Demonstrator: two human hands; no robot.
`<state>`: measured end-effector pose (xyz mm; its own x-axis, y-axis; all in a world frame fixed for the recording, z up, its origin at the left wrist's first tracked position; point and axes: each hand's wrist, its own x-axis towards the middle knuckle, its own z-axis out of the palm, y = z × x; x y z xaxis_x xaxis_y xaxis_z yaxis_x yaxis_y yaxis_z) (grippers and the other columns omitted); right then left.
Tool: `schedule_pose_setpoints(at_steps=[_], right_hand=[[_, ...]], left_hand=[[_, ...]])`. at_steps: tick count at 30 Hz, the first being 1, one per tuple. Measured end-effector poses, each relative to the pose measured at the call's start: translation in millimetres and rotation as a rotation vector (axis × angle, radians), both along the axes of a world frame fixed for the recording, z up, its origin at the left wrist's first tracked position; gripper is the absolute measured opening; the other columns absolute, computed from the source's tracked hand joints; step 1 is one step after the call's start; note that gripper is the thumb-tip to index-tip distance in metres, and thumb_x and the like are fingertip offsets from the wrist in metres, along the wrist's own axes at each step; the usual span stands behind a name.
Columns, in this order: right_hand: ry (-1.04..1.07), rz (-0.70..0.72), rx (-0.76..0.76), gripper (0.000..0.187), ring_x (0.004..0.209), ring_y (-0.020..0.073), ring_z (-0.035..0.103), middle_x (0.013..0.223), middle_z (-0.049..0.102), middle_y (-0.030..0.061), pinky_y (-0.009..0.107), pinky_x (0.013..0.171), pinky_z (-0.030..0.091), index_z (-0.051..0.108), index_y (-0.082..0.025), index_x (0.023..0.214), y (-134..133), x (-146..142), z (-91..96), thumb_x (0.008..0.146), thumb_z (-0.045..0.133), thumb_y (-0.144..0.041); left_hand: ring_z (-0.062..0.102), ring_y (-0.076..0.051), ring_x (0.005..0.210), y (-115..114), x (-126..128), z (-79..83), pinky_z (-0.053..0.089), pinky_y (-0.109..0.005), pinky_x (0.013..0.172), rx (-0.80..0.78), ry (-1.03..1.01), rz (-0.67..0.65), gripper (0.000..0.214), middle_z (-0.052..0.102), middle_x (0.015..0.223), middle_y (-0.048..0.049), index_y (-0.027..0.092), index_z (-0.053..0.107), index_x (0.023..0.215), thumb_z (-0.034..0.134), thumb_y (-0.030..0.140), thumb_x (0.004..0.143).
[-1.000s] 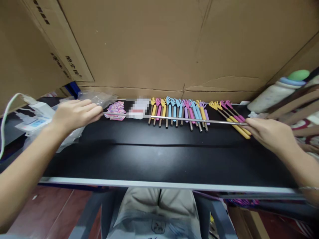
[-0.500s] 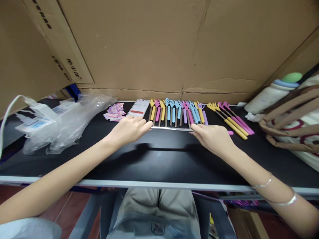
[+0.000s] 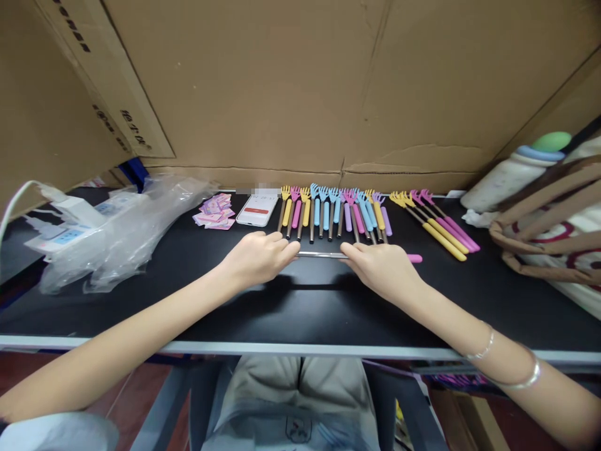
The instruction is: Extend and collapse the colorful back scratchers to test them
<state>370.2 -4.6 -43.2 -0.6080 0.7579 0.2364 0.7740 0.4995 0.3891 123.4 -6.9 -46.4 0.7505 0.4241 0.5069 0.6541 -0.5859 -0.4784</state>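
A telescopic back scratcher with a metal rod (image 3: 323,255) and a pink grip lies crosswise between my hands over the black table (image 3: 300,307). My left hand (image 3: 256,258) is closed on the rod's left end. My right hand (image 3: 382,268) is closed round the right part, and the pink grip end (image 3: 414,258) sticks out past it. Just behind stands a row of several collapsed scratchers (image 3: 333,213) with yellow, pink, blue and purple claw heads. A second group of long yellow and pink scratchers (image 3: 439,225) lies to the right.
A white phone (image 3: 258,208) and small pink packets (image 3: 216,212) lie left of the row. Crumpled clear plastic bags (image 3: 122,235) and a white power strip (image 3: 66,228) sit at far left. A woven bag (image 3: 554,238) and a bottle (image 3: 511,178) stand at right. Cardboard boxes (image 3: 300,88) wall the back.
The rod was stretched wide a second ago with my hands far apart. My hands have come together toward the middle and the rod has shortened to a short visible length.
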Motion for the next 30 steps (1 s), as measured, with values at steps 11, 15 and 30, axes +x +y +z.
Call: schedule_pose_setpoints(at_steps=[11, 15, 30], right_hand=[[0.056, 0.082, -0.007, 0.028, 0.051, 0.0119, 0.056, 0.066, 0.065, 0.0023, 0.026, 0.048, 0.01, 0.057, -0.018, 0.083, -1, -22, -3.7, 0.096, 0.037, -0.032], [0.131, 0.16, 0.044, 0.033, 0.055, 0.0108, 0.057, 0.069, 0.066, 0.0019, 0.025, 0.048, 0.014, 0.057, -0.018, 0.084, 0, -14, -0.4, 0.098, 0.034, -0.036], [0.219, 0.161, 0.068, 0.042, 0.06, 0.0104, 0.06, 0.071, 0.067, 0.0008, 0.023, 0.049, 0.02, 0.057, -0.018, 0.081, 17, 20, 2.5, 0.098, 0.031, -0.047]], left_hand=[[0.051, -0.013, 0.054, 1, 17, -7.4, 0.026, -0.026, 0.048, -0.022, -0.048, -0.043, 0.025, 0.051, 0.055, 0.0015, 0.018, 0.05, 0.07, 0.045, 0.021, 0.094], [0.051, -0.013, 0.057, 1, 14, 0.0, 0.027, -0.027, 0.052, 0.02, -0.046, -0.044, 0.027, 0.054, 0.057, 0.0012, 0.018, 0.052, 0.071, 0.045, 0.027, 0.095], [0.055, -0.014, 0.065, 5, -9, 8.3, 0.029, -0.028, 0.052, 0.073, -0.046, 0.033, 0.022, 0.059, 0.065, 0.0009, 0.019, 0.056, 0.074, 0.049, 0.027, 0.094]])
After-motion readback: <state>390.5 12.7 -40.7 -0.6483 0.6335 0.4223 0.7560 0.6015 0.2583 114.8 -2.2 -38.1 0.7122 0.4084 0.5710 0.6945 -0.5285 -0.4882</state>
